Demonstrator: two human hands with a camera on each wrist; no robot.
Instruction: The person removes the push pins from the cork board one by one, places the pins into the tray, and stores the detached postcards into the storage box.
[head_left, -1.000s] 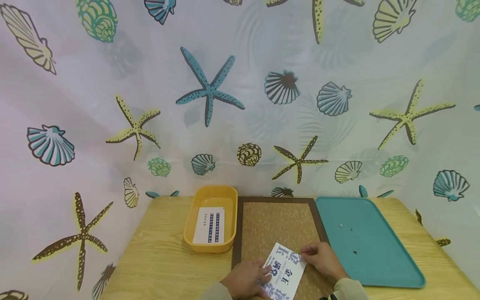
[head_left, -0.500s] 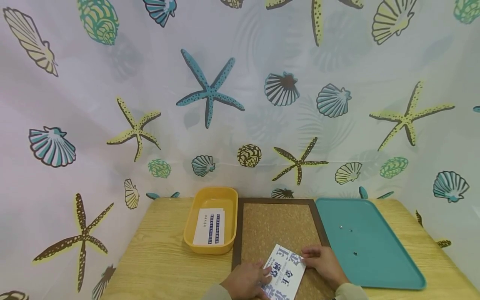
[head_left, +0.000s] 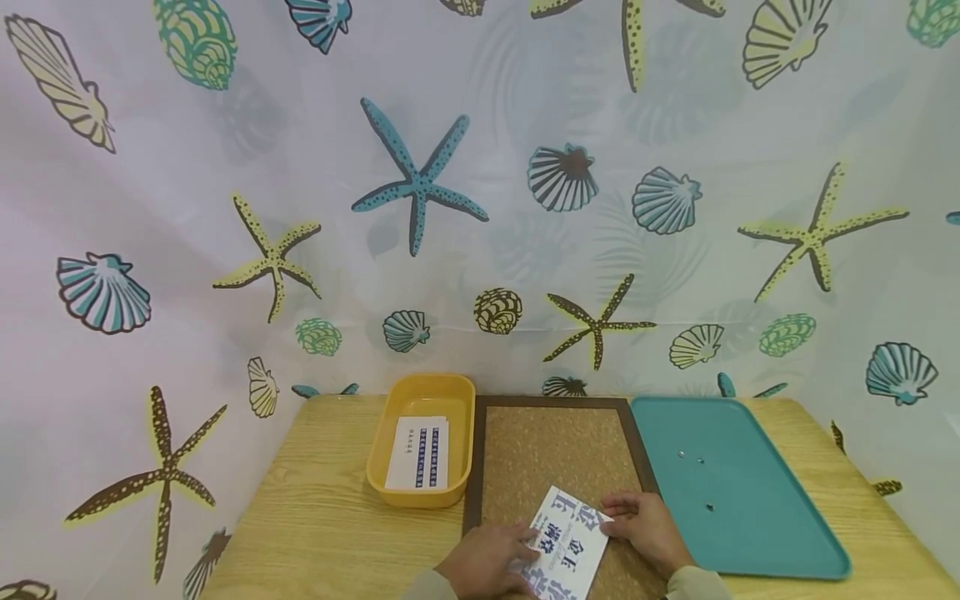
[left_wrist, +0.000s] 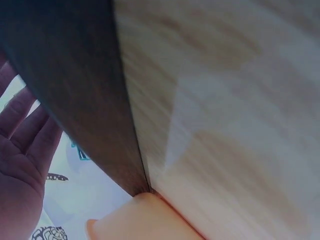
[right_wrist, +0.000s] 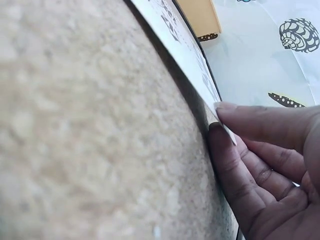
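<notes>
A white card (head_left: 567, 543) printed with blue characters lies tilted on the near part of a cork board (head_left: 551, 442) with a dark frame. My left hand (head_left: 517, 546) rests on the card's left edge with straight fingers. My right hand (head_left: 611, 510) is at the card's far right corner. In the right wrist view its thumb and forefinger (right_wrist: 260, 125) pinch that corner of the card (right_wrist: 186, 52) and lift it slightly off the cork (right_wrist: 90, 130). The left wrist view shows only my palm (left_wrist: 20, 150), the board's dark frame (left_wrist: 75, 85) and the wooden table (left_wrist: 225, 115).
A yellow tray (head_left: 420, 390) holding a stack of white printed cards (head_left: 418, 452) stands left of the board. A teal tray (head_left: 750, 517) on the right carries three small pins (head_left: 691, 456). A seashell-patterned curtain (head_left: 480, 208) closes off the back and sides of the table.
Almost nothing differs. The card and both hands have shifted very slightly on the cork board, and both hands touch the card as before.
</notes>
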